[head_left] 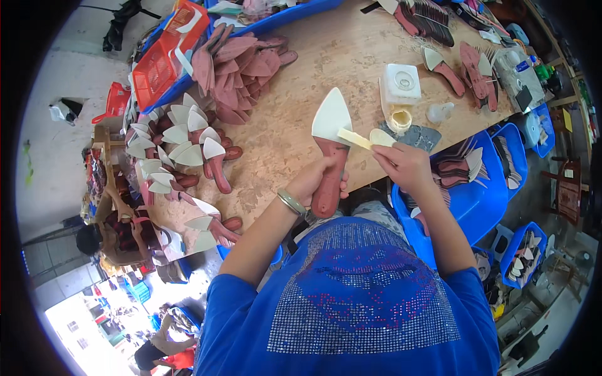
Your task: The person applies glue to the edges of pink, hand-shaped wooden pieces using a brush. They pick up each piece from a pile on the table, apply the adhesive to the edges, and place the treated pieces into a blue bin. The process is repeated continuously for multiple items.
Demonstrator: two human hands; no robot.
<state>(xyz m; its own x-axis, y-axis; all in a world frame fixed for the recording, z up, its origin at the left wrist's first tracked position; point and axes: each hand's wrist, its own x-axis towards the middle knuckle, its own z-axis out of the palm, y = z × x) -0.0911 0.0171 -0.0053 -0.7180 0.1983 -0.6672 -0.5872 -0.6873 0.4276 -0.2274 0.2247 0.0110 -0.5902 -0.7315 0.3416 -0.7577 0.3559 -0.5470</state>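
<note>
My left hand [316, 182] is wrapped round the reddish-brown heel end of a shoe insole [331, 119], its cream pointed toe facing away from me. Between the fingers of my right hand [407, 166] is a flat pale strip [354, 138], whose tip touches the insole near where cream meets brown. A small cream rounded piece [381, 137] shows right by those fingers; whether they hold it too, I cannot tell. Beyond my right hand stand an open jar [399, 119] with a yellowish crusted rim and a white square container [402, 84].
Many cream-tipped insoles [214, 163] lie along the table's left side, with a brown heap [235, 72] behind them. Blue bins [480, 203] holding more insoles stand right of me. A red basket [164, 66] is at the far left. A person [122, 219] sits left of the table.
</note>
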